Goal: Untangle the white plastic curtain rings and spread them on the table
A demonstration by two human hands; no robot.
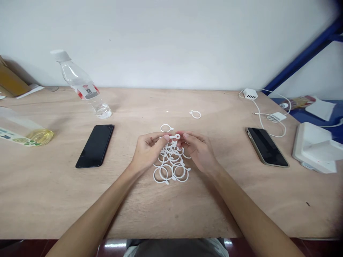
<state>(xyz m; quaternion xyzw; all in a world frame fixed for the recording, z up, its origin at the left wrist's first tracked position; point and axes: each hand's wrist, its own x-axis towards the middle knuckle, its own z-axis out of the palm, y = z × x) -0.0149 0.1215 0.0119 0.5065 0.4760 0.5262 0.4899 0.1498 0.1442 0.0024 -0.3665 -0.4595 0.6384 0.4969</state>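
So the left hand (148, 149) has a white ring (174, 137) pinched between thumb and fingers, held up over the pile (173, 159) on the table (139, 207), small eyelet pointing right. The right hand (199, 151) is right beside that eyelet, fingers curled in close, but I can't tell if it's gripping anything. Looks like thin plastic to me, so probably super light, a bit springy and maybe slick. I'd grab the band near the eyelet and go easy; that narrow neck could be the weak spot.
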